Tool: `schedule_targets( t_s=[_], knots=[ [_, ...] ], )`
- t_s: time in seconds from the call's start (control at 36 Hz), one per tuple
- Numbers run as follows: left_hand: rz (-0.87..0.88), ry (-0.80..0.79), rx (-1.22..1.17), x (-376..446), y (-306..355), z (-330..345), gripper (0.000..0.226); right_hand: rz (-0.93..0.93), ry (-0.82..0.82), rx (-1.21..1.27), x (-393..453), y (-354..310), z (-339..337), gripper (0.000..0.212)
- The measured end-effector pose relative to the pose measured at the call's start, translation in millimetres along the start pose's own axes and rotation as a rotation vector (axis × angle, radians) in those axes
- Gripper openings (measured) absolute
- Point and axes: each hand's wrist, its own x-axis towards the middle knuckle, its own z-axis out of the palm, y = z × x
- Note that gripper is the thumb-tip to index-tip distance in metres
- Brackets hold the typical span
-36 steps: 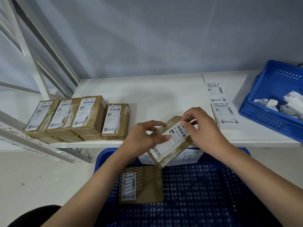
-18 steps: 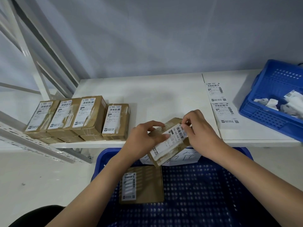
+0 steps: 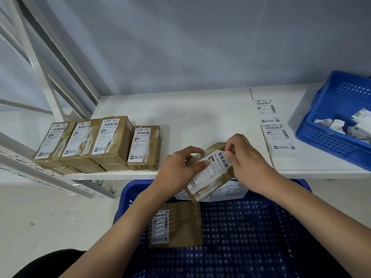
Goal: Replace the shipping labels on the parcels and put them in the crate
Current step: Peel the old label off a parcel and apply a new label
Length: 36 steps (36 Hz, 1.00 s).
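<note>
1. Head view: the left hand [image 3: 178,169] grips the brown cardboard parcel [image 3: 208,175] from its left side, thumb pressed flat on the white shipping label [image 3: 212,167], fingers curled over the top edge.
2. The right hand [image 3: 246,161] pinches the label's upper right corner between thumb and fingertips.
3. That parcel is held tilted in the air, over the far rim of the large blue perforated plastic crate [image 3: 251,237].
4. Inside the crate, a second flat brown parcel [image 3: 176,225] lies label-up near the left wall.
5. On the white shelf [image 3: 190,109], a row of four labelled brown boxes [image 3: 100,143] stands to the left, touching side by side.
6. To the right lie two loose white label sheets [image 3: 275,125].
7. Further right, a smaller blue basket [image 3: 329,141] holds crumpled white paper scraps [image 3: 345,125].
</note>
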Motion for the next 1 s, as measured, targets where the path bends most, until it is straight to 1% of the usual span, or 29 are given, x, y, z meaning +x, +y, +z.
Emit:
schedule_targets(
  t_s=[0.14,0.25,0.36,0.44,0.5,0.56,0.58,0.61,0.67,0.72,0.75,0.78,0.81,0.89,0.94,1.0],
  knots=[
    [-0.022,0.002,-0.017,-1.6,2.9,-0.2,0.025,-0.018,-0.006,0.001,-2.3,-4.2,-1.1,0.005],
    [-0.029,0.056,0.022,-3.1,3.5,0.6,0.027,0.061,-0.075,0.031,-2.5,-5.3,1.7,0.002],
    [0.000,0.127,0.102,-4.5,3.6,3.0,0.036,0.145,-0.031,0.110,0.3,-5.0,-1.0,0.004],
    [-0.002,0.166,0.146,-3.1,2.2,3.3,0.060,0.249,0.027,0.278,3.3,-5.2,-3.5,0.010],
    [0.007,0.217,0.160,-2.1,0.3,3.9,0.074,0.378,0.069,0.440,4.2,-7.2,-5.3,0.012],
    [0.042,0.275,0.187,-2.1,1.4,7.0,0.077,0.546,0.048,0.635,2.6,-11.4,-7.7,0.019],
    [0.051,0.297,0.175,-3.1,2.6,9.6,0.074,0.610,0.015,0.717,1.4,-13.5,-8.2,0.026],
    [0.032,0.300,0.113,-4.2,3.6,12.6,0.070,0.642,-0.023,0.743,0.3,-14.3,-7.9,0.036],
    [-0.101,0.243,-0.189,-5.9,7.1,16.7,0.060,0.622,-0.102,0.669,-1.4,-14.3,-6.9,0.052],
    [-0.271,0.150,-0.542,-7.0,9.0,19.1,0.056,0.557,-0.168,0.630,-2.2,-15.7,-6.7,0.053],
    [-0.321,0.123,-0.663,-7.0,8.9,19.4,0.057,0.528,-0.189,0.622,-2.2,-16.4,-6.9,0.049],
    [-0.344,0.115,-0.725,-6.7,7.7,19.4,0.058,0.500,-0.205,0.605,-2.2,-16.7,-7.0,0.047],
    [-0.349,0.117,-0.757,-6.2,6.4,19.5,0.058,0.471,-0.214,0.569,-2.1,-17.2,-7.2,0.050],
    [-0.311,0.112,-0.758,-7.5,7.5,19.4,0.062,0.376,-0.239,0.446,-3.2,-19.2,-6.5,0.070],
    [-0.279,0.078,-0.727,-9.8,10.0,20.5,0.067,0.342,-0.257,0.448,-5.0,-19.4,-5.4,0.076],
    [-0.251,0.038,-0.687,-11.0,11.8,22.2,0.076,0.327,-0.233,0.450,-5.2,-16.1,-4.1,0.083]
  ],
)
